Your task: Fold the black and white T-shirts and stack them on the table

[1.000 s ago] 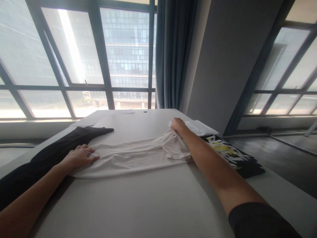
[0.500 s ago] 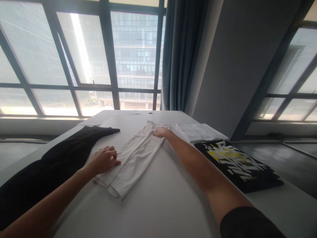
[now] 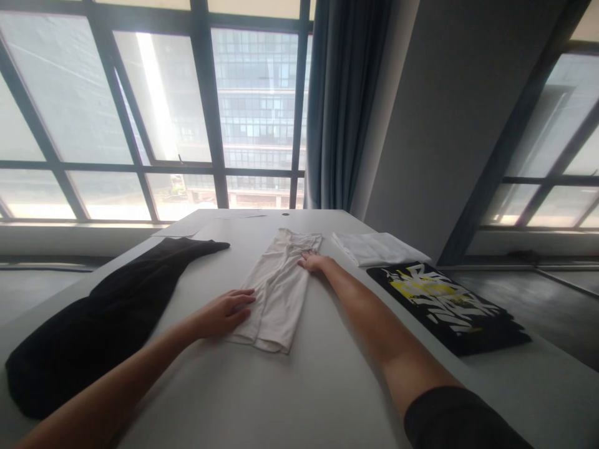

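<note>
On the white table (image 3: 262,405), the left hand (image 3: 226,313) lies flat and ungripping on the near left edge of the pale, creased, lengthwise-folded garment (image 3: 276,293). Farther along its right edge, the right hand (image 3: 312,261) rests loosely, fingers spread, arm outstretched.

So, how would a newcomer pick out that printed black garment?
Find the white table by the tall windows. On its right side, just nearer than the folded white cloth, lies the printed black garment. Bold white and yellow print sets it apart from that cloth and from the plain black garment at the left.
</note>
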Demonstrator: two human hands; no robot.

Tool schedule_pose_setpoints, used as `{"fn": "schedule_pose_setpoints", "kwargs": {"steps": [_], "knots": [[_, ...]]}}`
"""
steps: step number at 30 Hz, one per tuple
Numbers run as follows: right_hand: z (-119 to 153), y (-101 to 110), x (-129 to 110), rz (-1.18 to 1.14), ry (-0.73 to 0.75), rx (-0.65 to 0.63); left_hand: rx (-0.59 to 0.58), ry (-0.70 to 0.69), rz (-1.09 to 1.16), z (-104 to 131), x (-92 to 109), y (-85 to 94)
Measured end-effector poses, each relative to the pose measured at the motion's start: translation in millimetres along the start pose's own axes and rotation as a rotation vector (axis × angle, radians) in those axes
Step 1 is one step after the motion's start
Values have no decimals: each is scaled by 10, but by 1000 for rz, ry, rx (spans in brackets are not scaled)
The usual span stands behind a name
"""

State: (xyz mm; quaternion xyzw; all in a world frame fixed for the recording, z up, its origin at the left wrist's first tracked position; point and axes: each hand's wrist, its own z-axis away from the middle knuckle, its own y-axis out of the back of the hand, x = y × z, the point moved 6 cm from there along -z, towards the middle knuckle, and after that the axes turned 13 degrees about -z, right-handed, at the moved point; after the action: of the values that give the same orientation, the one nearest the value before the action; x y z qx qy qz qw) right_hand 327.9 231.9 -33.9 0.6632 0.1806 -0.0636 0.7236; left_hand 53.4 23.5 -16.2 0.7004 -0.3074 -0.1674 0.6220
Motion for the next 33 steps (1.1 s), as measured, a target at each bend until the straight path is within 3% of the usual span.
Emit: {"fn": "schedule_pose_setpoints", "kwargs": {"steps": [3,6,11,16,22,27,30,33], "knots": [[60,115,214,67,-120,22,-16,-110,24,-18,274,-79],[213,215,282,126,-104,148,-9,-153,-40,-60,482,-191],[651,185,130,120,91,195,2,-123,-112,-191,692,-309],[1245,219,12,21,260,155,-100,-147,-137,-271,885,-272],[1866,162,34,-115,414,-52,-39,-116,-48,-266,885,-155],[2186,148,108,-19,395,10,18,-142,-64,-199,866,-99],[2393,211,43,-135,473,52,81,-150,-194,-128,921,-19],[2576,223,-89,-277,568,-19,93,-158,-247,-58,1009,5]]}}
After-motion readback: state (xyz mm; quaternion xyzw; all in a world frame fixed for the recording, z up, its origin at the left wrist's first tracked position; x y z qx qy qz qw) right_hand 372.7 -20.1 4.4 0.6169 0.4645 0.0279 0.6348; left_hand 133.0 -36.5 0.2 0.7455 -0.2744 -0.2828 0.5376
